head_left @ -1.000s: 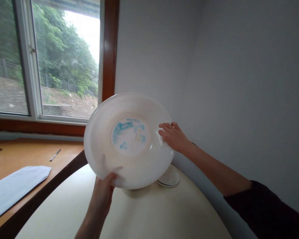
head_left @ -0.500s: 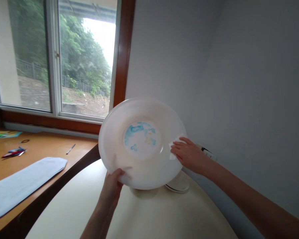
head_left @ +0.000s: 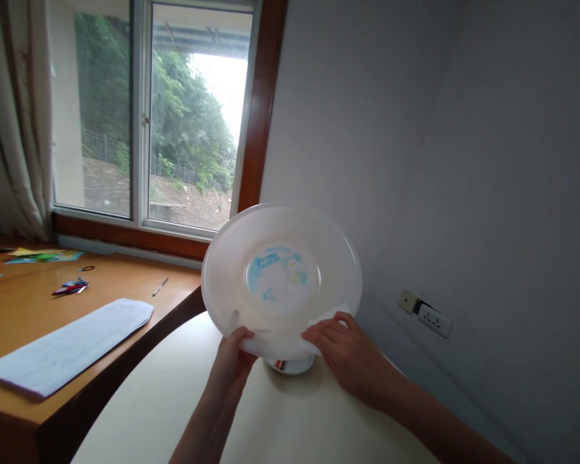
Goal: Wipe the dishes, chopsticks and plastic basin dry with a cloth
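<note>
I hold up a large translucent white plate tilted toward me, with a blue print showing through its centre. My left hand grips its lower rim, thumb on the near face. My right hand presses a small white tissue against the lower right rim, fingers closed over it. The plate hangs above a round cream table.
A small white dish sits on the table under the plate. A wooden desk at left carries a long white envelope, a pen and coloured scraps. A window is behind; a wall socket at right.
My right hand with the tissue slid from the plate's right side down along the rim to the lower right. The view shifted left and the plate sits lower.
</note>
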The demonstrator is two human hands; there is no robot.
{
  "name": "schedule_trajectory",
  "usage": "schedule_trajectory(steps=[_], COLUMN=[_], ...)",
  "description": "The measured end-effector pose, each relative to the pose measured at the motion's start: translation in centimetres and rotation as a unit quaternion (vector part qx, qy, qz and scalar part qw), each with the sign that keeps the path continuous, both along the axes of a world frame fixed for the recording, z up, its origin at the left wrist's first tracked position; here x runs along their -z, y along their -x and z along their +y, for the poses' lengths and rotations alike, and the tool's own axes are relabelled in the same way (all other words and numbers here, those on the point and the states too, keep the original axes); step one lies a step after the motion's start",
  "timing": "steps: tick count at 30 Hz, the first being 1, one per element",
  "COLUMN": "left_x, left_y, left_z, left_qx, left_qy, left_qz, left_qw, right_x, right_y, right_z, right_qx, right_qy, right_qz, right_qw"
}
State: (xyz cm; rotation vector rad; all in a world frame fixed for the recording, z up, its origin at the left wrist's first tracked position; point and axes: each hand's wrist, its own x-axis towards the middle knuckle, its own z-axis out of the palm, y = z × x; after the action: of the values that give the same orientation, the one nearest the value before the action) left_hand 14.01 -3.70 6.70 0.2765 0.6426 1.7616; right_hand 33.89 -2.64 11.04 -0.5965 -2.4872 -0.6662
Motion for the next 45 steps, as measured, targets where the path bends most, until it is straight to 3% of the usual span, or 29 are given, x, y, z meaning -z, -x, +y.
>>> schedule_trajectory(steps=[5, 12, 24, 35, 45], left_x=[-0.5, -0.8, -1.8, -1.8, -2.1], left_y=[0.0, -0.2, -0.6, -0.4, -1.0], left_z=[-0.5, -0.7, -1.3, -1.2, -1.9], left_qx=[0.03, 0.048, 0.046, 0.054, 0.065], left_qy=[0.009, 0.004, 0.006, -0.004, 0.015], left_qz=[-0.038, -0.074, -0.075, -0.06, -0.051], left_qw=[0.999, 0.996, 0.996, 0.997, 0.996], right_x=[-1.3, -1.9, -1.2, -2.5, -2.4], right_y=[-0.2, -1.0, 0.1, 0.3, 0.3], right_z=[0.4, 1.1, 1.6, 1.7, 1.9], right_qx=[-0.062, -0.047, -0.029, -0.047, -0.029], right_qy=[-0.088, -0.185, -0.182, -0.128, -0.14], right_qz=[-0.005, 0.044, 0.102, 0.045, 0.05], right_qw=[0.994, 0.981, 0.978, 0.99, 0.988])
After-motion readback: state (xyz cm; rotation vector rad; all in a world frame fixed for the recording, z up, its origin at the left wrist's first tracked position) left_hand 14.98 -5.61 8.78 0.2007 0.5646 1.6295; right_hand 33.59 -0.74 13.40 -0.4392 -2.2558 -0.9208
